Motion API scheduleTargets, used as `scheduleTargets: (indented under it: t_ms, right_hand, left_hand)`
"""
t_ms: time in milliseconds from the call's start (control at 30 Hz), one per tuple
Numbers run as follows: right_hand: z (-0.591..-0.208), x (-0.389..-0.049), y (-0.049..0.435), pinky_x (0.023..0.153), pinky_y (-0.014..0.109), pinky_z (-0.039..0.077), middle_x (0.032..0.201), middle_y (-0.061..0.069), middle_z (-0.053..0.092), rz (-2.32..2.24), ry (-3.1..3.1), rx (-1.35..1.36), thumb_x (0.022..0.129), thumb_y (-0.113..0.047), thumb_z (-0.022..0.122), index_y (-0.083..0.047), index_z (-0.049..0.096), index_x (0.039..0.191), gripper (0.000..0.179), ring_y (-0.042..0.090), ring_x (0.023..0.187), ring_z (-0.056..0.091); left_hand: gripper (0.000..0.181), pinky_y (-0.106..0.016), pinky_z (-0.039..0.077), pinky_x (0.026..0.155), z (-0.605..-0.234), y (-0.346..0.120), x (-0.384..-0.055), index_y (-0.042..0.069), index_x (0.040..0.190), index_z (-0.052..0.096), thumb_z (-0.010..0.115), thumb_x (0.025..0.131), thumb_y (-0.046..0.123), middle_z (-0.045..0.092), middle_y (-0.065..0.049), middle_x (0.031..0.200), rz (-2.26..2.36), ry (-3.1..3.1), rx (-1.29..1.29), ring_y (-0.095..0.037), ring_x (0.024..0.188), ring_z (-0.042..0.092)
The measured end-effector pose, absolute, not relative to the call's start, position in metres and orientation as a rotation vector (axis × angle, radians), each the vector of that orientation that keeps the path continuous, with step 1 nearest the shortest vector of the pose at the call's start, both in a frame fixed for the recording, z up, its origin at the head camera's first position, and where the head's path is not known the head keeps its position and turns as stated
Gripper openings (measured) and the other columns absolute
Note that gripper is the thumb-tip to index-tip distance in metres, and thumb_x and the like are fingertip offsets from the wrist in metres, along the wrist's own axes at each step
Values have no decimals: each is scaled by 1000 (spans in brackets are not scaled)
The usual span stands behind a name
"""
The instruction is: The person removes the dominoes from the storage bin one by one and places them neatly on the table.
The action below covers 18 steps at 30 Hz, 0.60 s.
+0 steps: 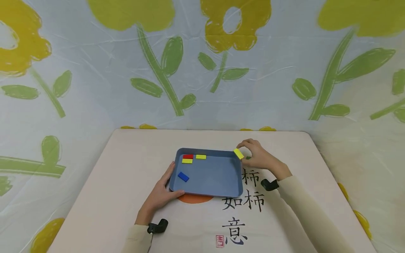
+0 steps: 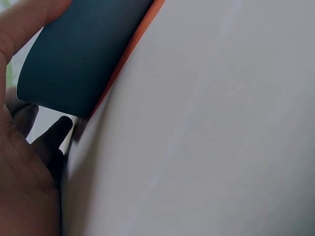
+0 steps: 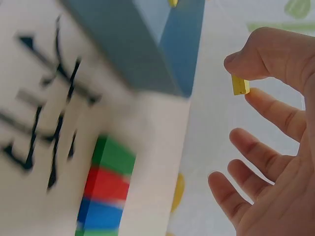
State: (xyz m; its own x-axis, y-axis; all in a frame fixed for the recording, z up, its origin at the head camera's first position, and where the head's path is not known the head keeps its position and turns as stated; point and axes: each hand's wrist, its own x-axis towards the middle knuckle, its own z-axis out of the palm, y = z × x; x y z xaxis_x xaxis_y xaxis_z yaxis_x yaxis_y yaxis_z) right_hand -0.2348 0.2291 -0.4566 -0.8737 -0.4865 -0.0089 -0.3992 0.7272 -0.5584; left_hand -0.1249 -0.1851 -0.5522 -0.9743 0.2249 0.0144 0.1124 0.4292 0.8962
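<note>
A blue-grey tray (image 1: 209, 179) lies on the table. My left hand (image 1: 159, 196) holds its near left corner, thumb on the front side and fingers along the left side; the left wrist view shows the tray wall (image 2: 64, 64) between them. Over the tray's far right corner, my right hand (image 1: 259, 156) pinches a yellow block (image 1: 238, 153) between thumb and index finger, the other fingers spread. Inside the tray, a red block (image 1: 188, 156) touches a yellow block (image 1: 187, 161). Another yellow block (image 1: 200, 156) lies to their right, and a blue block (image 1: 183, 176) sits askew nearer the front.
Right of the tray stands a row of green, red (image 3: 107, 184) and blue blocks, mostly hidden by my right hand in the head view. The table cover (image 1: 190, 228) bears black characters and an orange shape. A flowered cloth (image 1: 202, 105) hangs behind the table.
</note>
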Motion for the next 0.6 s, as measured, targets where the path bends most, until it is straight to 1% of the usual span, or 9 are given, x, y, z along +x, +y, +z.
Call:
scheduleTargets:
  t_ms: [267, 433, 600]
  right_hand:
    - [-463, -233, 277, 104, 74, 38, 147, 30, 46, -801, 2856, -598, 86, -14, 70, -6, 62, 130, 45, 54, 138, 35]
    - [-467, -229, 304, 104, 75, 38, 144, 32, 49, -803, 2890, -527, 85, -14, 72, -5, 64, 127, 44, 55, 135, 39]
    - [-473, -225, 328, 105, 74, 37, 144, 32, 48, -775, 2898, -442, 86, -18, 75, -4, 63, 129, 46, 56, 134, 39]
  left_hand:
    - [111, -62, 16, 125, -552, -183, -126, 24, 167, 18, 88, 81, 38, 11, 8, 174, 1562, 2571, 291, -26, 161, 10]
    - [110, -62, 16, 125, -552, -182, -126, 24, 167, 18, 87, 81, 38, 12, 8, 174, 1555, 2576, 288, -26, 161, 10]
    - [111, -63, 16, 125, -551, -183, -126, 25, 167, 18, 87, 81, 38, 12, 7, 174, 1548, 2578, 285, -27, 161, 10]
